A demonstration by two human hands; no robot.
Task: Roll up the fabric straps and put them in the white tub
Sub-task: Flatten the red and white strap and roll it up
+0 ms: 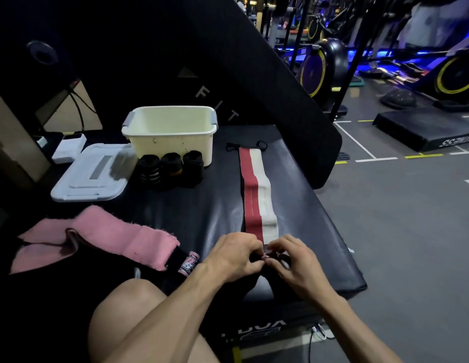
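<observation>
Head view: I'm pinching the near end of the strap [255, 195] with both hands, left [234, 256] and right [291, 260], starting the roll on the pad [202, 210]. Next: tight turns toward the tub [170, 134].

Both hands, left [232, 256] and right [293, 260], meet, fingertips pinching

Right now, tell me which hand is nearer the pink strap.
Left. The left hand lies just right of the pink strap; the right hand is farther right, beyond it.
</observation>
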